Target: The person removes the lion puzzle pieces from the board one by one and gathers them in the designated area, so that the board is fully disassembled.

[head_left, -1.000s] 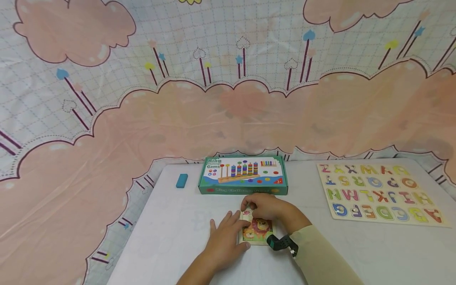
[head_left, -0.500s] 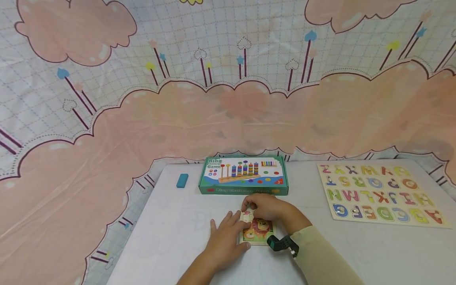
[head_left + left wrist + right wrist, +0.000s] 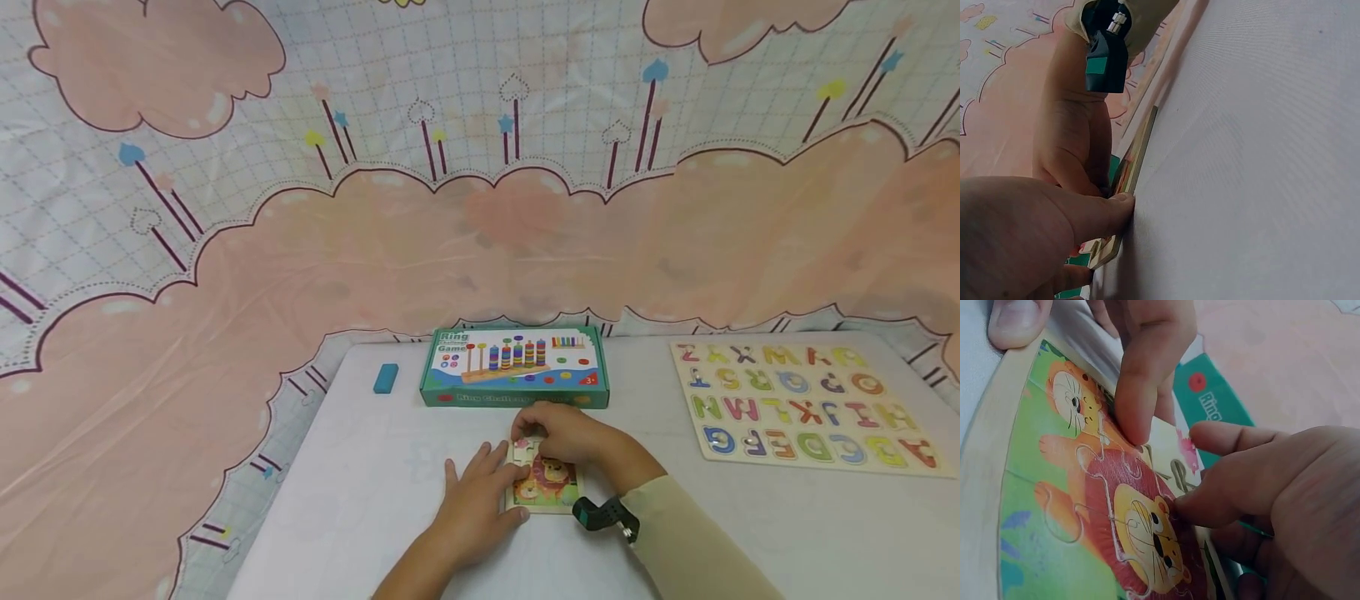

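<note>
A small wooden jigsaw puzzle with a lion picture lies in front of me, its pale frame plain in the right wrist view. My left hand rests spread along its left side. The left thumb presses the near edge of the frame, and the left index finger reaches onto the picture. Over the far left corner, my right hand curls its thumb and index finger at a pale puzzle piece with a pink patch. The right thumb touches down by the lion's mane. The other right fingers are tucked underneath, partly hidden.
Behind the puzzle stands a green Ring Challenge Game box. A small blue block lies left of it. An alphabet board with coloured letters occupies the right of the white table. A patterned cloth hangs behind.
The right hand and wrist have shifted slightly up and to the right, baring a little more of the pale corner. The left hand stays in place on the puzzle.
</note>
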The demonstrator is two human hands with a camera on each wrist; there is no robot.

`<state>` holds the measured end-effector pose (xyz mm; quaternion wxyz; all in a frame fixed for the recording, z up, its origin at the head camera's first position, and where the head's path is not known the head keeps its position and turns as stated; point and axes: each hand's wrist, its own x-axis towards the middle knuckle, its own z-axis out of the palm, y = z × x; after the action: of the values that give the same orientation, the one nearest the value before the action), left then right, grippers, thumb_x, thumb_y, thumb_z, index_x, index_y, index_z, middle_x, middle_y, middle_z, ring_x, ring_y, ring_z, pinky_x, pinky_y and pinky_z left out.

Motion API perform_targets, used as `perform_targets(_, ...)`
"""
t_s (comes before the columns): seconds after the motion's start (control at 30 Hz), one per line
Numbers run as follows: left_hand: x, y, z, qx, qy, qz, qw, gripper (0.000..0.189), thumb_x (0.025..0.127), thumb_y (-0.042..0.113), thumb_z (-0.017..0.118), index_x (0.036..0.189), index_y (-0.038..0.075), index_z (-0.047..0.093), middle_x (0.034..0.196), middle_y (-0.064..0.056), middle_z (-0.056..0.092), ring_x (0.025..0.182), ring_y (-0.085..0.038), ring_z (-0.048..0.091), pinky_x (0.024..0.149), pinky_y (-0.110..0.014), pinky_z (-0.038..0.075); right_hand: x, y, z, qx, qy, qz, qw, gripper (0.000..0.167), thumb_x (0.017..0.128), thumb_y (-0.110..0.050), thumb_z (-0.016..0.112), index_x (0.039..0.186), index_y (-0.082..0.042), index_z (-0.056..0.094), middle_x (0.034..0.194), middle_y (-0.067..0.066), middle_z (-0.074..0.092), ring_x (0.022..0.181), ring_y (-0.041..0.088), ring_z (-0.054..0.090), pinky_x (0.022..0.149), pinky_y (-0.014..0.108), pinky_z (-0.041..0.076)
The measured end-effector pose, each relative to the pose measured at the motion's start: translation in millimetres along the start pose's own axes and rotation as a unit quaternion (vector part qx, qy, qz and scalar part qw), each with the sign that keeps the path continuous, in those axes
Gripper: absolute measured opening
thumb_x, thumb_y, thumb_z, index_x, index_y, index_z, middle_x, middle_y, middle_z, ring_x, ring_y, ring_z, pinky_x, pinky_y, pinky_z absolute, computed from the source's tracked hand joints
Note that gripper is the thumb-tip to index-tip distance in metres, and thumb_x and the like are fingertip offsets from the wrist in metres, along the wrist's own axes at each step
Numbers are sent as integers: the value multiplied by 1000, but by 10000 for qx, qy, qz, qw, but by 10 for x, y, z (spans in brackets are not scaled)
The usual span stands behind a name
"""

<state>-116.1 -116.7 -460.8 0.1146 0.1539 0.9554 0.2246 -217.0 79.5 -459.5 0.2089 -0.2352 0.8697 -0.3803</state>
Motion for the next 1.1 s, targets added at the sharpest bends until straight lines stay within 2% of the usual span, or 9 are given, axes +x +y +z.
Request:
perform_targets(0.2, 2, 24, -7, -30, -11, 13, 10000, 50, 95, 38, 81, 143, 26, 69, 168, -11, 43, 159, -39, 28, 113, -87, 6, -12, 57, -23, 12, -55, -350, 9994, 39, 92, 11, 69, 107, -24, 73, 106, -8, 67, 103, 19, 58, 97, 42, 53)
perform_targets(0.37, -10, 35, -19, -20, -2, 56, 10000, 51, 95, 38, 81, 143, 26, 68, 168, -12, 43, 159, -39, 28, 113, -87, 7, -47, 62, -52, 206, -96, -517, 9984, 26, 98, 2, 69, 110, -21, 72, 105, -6, 67, 100, 19, 59, 91, 39, 54)
perform_targets(0.57, -4, 22, -13, -21, -5, 59, 10000, 50, 95, 38, 81, 142, 26, 69, 168, -12, 44, 159, -39, 29, 113, -87, 7, -48, 79, -49, 477, -30, -371, 9982, 17, 103, -5, 69, 110, -21, 71, 104, -4, 67, 100, 19, 60, 91, 39, 54)
perform_targets(0.87, 8, -9, 1, -66, -42, -23, 10000, 49, 96, 38, 80, 143, 27, 68, 169, -10, 41, 160, -39, 26, 113, -86, 4, -51, 79, -94, 1051, 81, -341, 9938, 15, 103, -5, 67, 112, -15, 73, 105, 0, 67, 99, 22, 60, 89, 39, 53)
perform_targets(1.1, 22, -28, 27, -73, -55, -44, 9999, 51, 95, 39, 81, 144, 28, 68, 169, -10, 41, 161, -39, 25, 114, -86, 3, -93, 115, -148, 1121, 29, -291, 9933, 12, 102, -7, 68, 112, -14, 73, 100, 1, 66, 95, 21, 60, 83, 37, 52)
